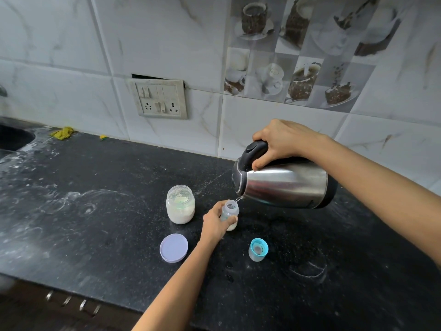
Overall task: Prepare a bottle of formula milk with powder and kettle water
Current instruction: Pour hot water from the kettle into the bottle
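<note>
Counter [100, 211]: a dark speckled stone top is carrying everything; smears and water drops are showing on it.

Kettle [284, 185]: a steel kettle is being held tipped far over, its long axis lying almost level, spout end pointing left and down. It is hanging above and just to the right of the bottle.

Right hand [281, 142]: it is wrapping shut around the kettle's black handle from above, fingers curled under the grip.

Powder jar [180, 204]: it is standing upright and uncapped, partly full of white powder, just left of the bottle.

Left hand [214, 223]: it is gripping the bottle's lower body from the left, thumb and fingers closing around it, steadying it on the counter.

Jar lid [173, 247]: a pale lilac disc is lying flat, nearer the person than the jar.

Bottle cap [258, 249]: the teal cap piece is sitting apart, to the right of the left forearm.

Bottle [230, 210]: it is standing upright, mouth open, white powder showing at its bottom.

Water stream [239, 199]: a thin thread is falling from the spout into the mouth.

Key relation: the spout is sitting just over the mouth's right edge, so the pour is depending on keeping that narrow opening under the stream; the left hand is the nearer one for corrections.
</note>
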{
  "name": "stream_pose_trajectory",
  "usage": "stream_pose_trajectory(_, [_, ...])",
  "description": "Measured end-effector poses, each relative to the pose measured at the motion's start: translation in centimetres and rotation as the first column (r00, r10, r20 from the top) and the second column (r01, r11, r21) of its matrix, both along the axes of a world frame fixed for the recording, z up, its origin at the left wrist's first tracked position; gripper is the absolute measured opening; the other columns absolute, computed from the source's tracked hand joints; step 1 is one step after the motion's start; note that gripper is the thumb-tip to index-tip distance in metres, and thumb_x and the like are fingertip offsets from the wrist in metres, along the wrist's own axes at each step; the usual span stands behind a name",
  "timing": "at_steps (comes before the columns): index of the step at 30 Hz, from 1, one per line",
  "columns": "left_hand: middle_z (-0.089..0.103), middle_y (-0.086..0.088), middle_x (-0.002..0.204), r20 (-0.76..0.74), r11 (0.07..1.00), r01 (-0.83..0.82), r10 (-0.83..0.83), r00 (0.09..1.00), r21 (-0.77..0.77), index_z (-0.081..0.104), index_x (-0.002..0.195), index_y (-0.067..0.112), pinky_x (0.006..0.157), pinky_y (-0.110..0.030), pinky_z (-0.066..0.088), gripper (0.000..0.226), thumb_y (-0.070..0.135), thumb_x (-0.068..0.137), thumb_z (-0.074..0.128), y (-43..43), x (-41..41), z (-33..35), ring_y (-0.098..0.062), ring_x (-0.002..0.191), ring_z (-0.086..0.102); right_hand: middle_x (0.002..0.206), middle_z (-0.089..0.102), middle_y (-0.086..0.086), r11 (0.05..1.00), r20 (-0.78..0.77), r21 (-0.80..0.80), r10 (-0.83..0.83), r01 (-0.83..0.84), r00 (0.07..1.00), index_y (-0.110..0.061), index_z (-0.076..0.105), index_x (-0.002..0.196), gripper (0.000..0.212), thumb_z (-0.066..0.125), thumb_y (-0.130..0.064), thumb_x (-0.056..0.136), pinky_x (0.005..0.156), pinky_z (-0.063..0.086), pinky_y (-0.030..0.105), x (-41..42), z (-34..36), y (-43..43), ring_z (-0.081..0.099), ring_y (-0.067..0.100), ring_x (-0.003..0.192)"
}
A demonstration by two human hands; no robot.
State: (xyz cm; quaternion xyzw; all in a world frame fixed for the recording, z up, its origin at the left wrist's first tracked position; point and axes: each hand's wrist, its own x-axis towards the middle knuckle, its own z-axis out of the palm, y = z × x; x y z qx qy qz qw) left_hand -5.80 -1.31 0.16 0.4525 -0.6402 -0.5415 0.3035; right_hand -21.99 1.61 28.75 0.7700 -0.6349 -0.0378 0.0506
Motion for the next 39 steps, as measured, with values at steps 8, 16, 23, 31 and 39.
stream_pose_trajectory(8, [0.065,0.009,0.115,-0.001,1.000,-0.002,0.002,1.000,0.003,0.057,0.118,0.031,0.098,-0.027,0.045,0.049,0.015,0.077,0.077,0.04,0.07,0.05,-0.008,0.108,0.059,0.058,0.051,-0.003,1.000,-0.016,-0.001,0.009,-0.009,1.000,-0.023,0.048,0.062,0.047,0.076,-0.060,0.066,0.050,0.036,0.032,0.08,-0.02,-0.28,0.049,0.013,0.057])
stream_pose_trajectory(16, [0.065,0.010,0.114,0.000,1.000,0.001,-0.001,1.000,-0.020,0.056,0.115,0.035,0.098,-0.027,0.045,0.048,0.015,0.077,0.077,0.04,0.09,0.11,-0.008,0.108,0.058,0.057,0.049,-0.003,1.000,-0.042,-0.007,0.012,-0.012,0.999,-0.022,0.049,0.065,0.047,0.075,-0.061,0.067,0.049,0.031,0.030,-0.01,0.17,-0.37,0.048,0.011,0.057])
stream_pose_trajectory(23, [0.065,0.012,0.112,0.003,1.000,-0.002,0.002,1.000,-0.023,0.056,0.112,0.039,0.099,-0.028,0.045,0.047,0.016,0.076,0.077,-0.03,0.03,0.02,-0.007,0.107,0.059,0.057,0.049,-0.002,1.000,-0.047,-0.013,0.011,-0.011,0.999,-0.022,0.047,0.063,0.048,0.075,-0.060,0.067,0.048,0.029,0.030,-0.05,0.37,-0.36,0.048,0.012,0.057])
stream_pose_trajectory(31, [0.065,0.008,0.115,0.009,1.000,-0.002,0.002,1.000,-0.016,0.057,0.118,0.031,0.097,-0.025,0.044,0.049,0.015,0.077,0.077,-0.01,0.03,0.07,-0.009,0.108,0.058,0.058,0.049,-0.002,1.000,-0.058,-0.013,0.012,-0.013,0.998,-0.021,0.046,0.063,0.049,0.075,-0.061,0.067,0.047,0.027,0.030,-0.08,0.36,-0.46,0.048,0.013,0.058])
stream_pose_trajectory(39, [0.065,0.007,0.118,0.019,1.000,-0.003,0.004,1.000,-0.022,0.057,0.120,0.030,0.099,-0.029,0.046,0.050,0.017,0.077,0.078,-0.07,0.00,-0.17,-0.009,0.109,0.058,0.058,0.049,-0.003,1.000,-0.050,-0.012,0.022,-0.022,0.999,-0.022,0.046,0.062,0.049,0.075,-0.061,0.067,0.048,0.028,0.030,-0.02,0.33,-0.42,0.048,0.012,0.057])
